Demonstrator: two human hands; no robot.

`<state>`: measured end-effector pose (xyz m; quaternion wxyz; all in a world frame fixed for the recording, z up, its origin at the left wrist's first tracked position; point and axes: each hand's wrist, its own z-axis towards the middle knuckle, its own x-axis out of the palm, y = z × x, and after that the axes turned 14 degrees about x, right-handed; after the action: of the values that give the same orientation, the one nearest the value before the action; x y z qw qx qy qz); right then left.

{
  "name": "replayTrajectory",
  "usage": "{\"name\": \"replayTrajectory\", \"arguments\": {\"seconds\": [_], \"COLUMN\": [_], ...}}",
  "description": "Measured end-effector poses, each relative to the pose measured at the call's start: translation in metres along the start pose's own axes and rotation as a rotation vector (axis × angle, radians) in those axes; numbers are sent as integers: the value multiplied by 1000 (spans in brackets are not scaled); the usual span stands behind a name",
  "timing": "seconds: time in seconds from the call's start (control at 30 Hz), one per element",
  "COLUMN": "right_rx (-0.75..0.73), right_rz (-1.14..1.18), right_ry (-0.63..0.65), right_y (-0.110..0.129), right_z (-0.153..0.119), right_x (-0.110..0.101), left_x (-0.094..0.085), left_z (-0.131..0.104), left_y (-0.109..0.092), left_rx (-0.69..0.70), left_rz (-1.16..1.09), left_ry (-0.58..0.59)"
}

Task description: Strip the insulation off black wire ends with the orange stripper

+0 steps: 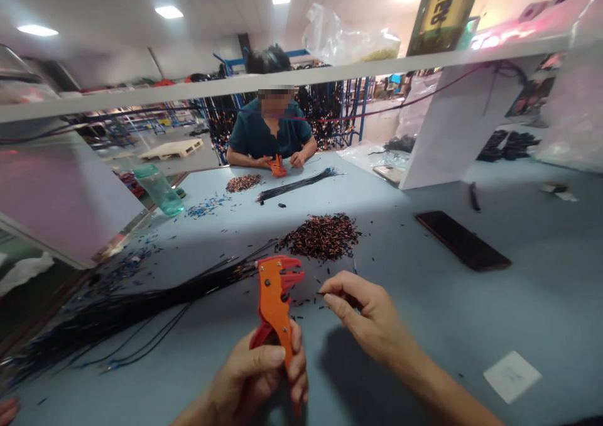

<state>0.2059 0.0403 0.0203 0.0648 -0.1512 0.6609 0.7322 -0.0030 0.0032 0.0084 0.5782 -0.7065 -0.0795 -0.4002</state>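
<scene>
While our left hand (259, 366) grips the red-and-orange hand tool (273, 297) above the surface (447, 319), fingers wrapped round its handles, the palm hides part of the grip. Our right hand (365, 310), just right of the tool, has thumb and forefinger closed on a small dark piece (321, 294), mostly covered; we cannot identify it. The tool's head overlaps the end of the black wire bundle (155, 303); we cannot tell if they touch. We note a bottle (443, 14) cropped by the top edge
</scene>
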Motion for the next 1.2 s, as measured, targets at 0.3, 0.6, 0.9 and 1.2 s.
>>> {"name": "replayTrajectory", "arguments": {"seconds": [0.3, 0.6, 0.9, 1.2], "right_rx": [-107, -166, -222, -289], "right_rz": [-13, -91, -147, -173], "right_ry": [-97, -126, -171, -186], "right_y": [5, 4, 5, 6], "right_z": [-3, -5, -5, -8], "right_x": [-4, -2, 0, 0], "left_x": [2, 0, 1, 3], "left_z": [-6, -4, -6, -5], "left_y": [9, 12, 11, 9], "left_rx": [-118, -116, -124, -132], "left_rz": [19, 35, 70, 92], "left_ry": [51, 43, 76, 68]}}
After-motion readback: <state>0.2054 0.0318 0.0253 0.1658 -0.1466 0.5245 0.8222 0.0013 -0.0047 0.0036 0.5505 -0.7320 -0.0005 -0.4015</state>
